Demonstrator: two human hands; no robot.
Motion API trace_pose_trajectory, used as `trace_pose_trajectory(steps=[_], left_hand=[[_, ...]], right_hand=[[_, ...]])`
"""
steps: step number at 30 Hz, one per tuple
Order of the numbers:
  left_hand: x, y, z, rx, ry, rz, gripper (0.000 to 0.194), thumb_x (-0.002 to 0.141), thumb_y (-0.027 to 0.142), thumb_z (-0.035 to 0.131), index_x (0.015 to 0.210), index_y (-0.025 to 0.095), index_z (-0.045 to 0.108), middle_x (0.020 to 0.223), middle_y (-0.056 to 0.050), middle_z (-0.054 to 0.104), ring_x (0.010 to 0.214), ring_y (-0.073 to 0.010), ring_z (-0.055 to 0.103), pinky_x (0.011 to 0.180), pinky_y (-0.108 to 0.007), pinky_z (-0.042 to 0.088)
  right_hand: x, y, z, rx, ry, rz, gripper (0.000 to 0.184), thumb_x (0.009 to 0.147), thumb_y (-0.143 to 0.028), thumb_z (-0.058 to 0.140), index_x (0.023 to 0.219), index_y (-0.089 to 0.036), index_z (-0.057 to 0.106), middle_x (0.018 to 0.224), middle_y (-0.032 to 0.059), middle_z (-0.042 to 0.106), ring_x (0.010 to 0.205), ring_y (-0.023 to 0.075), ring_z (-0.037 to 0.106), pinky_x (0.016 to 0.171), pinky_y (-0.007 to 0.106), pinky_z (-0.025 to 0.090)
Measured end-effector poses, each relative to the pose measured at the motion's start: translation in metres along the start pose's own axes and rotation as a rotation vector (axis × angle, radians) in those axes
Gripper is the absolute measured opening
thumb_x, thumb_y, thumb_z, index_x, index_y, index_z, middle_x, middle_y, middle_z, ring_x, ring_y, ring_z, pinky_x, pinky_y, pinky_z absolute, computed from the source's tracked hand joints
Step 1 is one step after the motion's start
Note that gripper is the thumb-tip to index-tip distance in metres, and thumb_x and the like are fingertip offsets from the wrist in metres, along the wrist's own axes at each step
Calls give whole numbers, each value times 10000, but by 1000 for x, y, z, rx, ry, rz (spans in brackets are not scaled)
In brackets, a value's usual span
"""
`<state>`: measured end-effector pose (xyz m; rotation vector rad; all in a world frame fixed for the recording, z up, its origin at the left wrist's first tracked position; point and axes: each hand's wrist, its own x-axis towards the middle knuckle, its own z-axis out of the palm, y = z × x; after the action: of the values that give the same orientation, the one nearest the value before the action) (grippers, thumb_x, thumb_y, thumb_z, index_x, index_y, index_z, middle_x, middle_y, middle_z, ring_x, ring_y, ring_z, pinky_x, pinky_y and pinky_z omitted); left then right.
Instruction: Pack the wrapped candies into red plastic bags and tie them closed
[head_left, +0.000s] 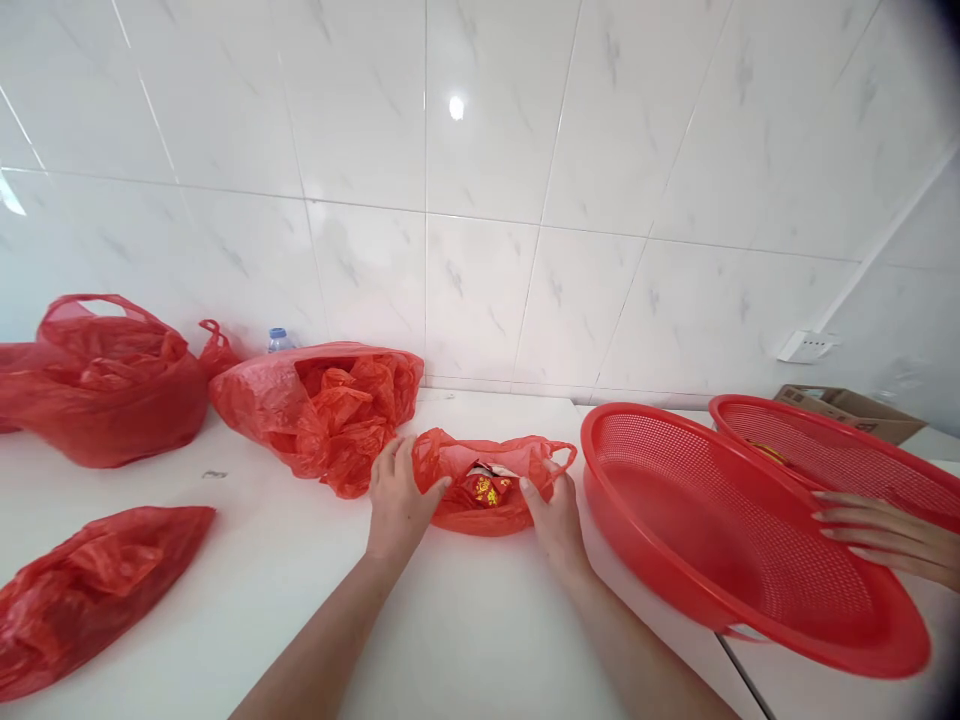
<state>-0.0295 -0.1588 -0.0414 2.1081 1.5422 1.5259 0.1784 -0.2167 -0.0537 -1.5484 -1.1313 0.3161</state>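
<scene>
A small red plastic bag stands on the white table with its mouth held apart. Inside it lie red packets with gold print, partly hidden by the film. My left hand grips the bag's left rim, thumb over the edge and fingers outside. On the opposite side, my right hand grips the right rim below a loop handle, its fingers partly covered by the bag.
A large red bag of crumpled bags lies behind my left hand. More red bags are at the left, with a blue-capped bottle near the wall. Another person's hand touches a red basket; a second basket and cardboard box are beyond.
</scene>
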Motion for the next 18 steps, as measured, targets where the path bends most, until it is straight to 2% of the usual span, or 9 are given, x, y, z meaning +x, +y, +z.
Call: trace_pose_trajectory(steps=[1,3,6,8,11,13,15,18], left_hand=[[5,-2,-2,-56,-66,-91,361,754,401,601,1048,194,564,1182,-124,538,1134,-317,476,939,-495,389],[18,-1,-11,-215,-183,-247,202,759,390,576,809,195,599,923,-63,618,929,-250,569,863,-421,432],[43,14,-31,-579,-215,-368,238,751,413,595,714,183,546,736,-17,597,743,-176,571,758,-340,456],[61,31,-49,-851,-185,-374,258,731,411,629,717,177,522,737,-15,597,714,-151,569,711,-298,463],[84,61,-74,-1069,-100,-291,240,729,375,648,749,175,518,862,-50,636,788,-159,593,690,-279,472],[96,77,-86,-1096,-60,-212,226,735,357,649,752,174,518,916,-61,645,813,-161,600,690,-273,474],[104,88,-93,-1070,-32,-165,222,730,349,656,740,174,519,935,-63,648,827,-161,602,690,-263,469],[111,96,-93,-1003,-18,-155,220,720,354,668,728,179,536,888,-53,644,811,-156,595,666,-246,457]], right_hand=[[6,-5,1,32,16,11,449,799,-449,507,1151,-172,548,1166,103,561,1089,250,532,918,368,434],[16,-18,0,110,47,5,403,806,-462,495,1071,-176,600,1164,90,566,1095,233,523,952,360,404],[27,-46,-9,220,106,-18,410,813,-475,511,1108,-204,598,1235,74,541,1137,216,500,977,359,385],[32,-66,-19,308,151,-23,402,808,-469,541,1112,-212,599,1229,73,556,1114,208,525,960,360,400],[40,-94,-35,437,224,-77,378,807,-452,569,1101,-217,606,1155,63,610,1051,186,571,934,355,423],[48,-108,-45,497,270,-136,349,814,-443,571,1078,-220,619,1141,56,621,1063,177,566,948,353,416],[58,-117,-53,580,263,-168,303,823,-438,566,1023,-222,634,1126,50,628,1089,173,553,943,343,421],[73,-121,-59,780,115,-62,242,808,-434,592,929,-225,611,953,43,663,961,175,608,783,310,491]])
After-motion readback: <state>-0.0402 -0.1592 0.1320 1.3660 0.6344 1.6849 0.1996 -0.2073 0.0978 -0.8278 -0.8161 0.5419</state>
